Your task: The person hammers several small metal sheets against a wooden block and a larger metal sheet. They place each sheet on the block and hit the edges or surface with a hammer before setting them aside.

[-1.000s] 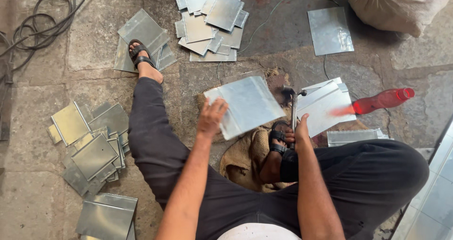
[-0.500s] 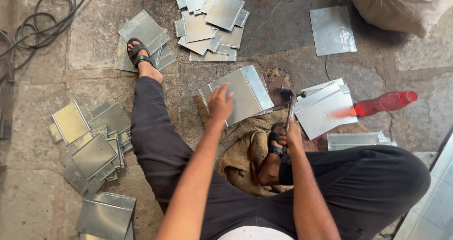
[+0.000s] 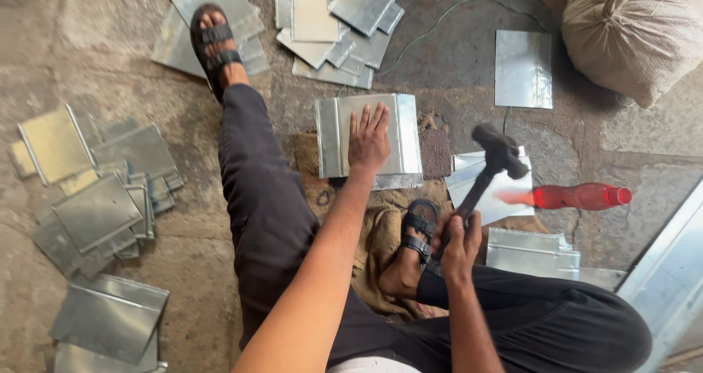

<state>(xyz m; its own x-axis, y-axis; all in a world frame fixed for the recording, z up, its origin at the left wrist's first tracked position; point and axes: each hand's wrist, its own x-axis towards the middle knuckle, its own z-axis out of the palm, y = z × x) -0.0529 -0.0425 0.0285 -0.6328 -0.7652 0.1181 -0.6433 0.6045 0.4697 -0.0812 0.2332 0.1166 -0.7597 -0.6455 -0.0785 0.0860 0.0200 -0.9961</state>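
The left hand (image 3: 368,140) lies flat, fingers spread, on a folded metal sheet (image 3: 368,135) at the centre of the frame, which rests on burlap (image 3: 381,226) on the stone floor. The right hand (image 3: 455,242), lower and right of centre, is closed around the handle of a hammer (image 3: 489,166) whose black head is raised just right of the sheet. More sheets lie in piles at the left (image 3: 95,197) and top (image 3: 340,21), a red bottle (image 3: 578,196) lies at the right, and a sack (image 3: 633,28) sits in the upper right corner.
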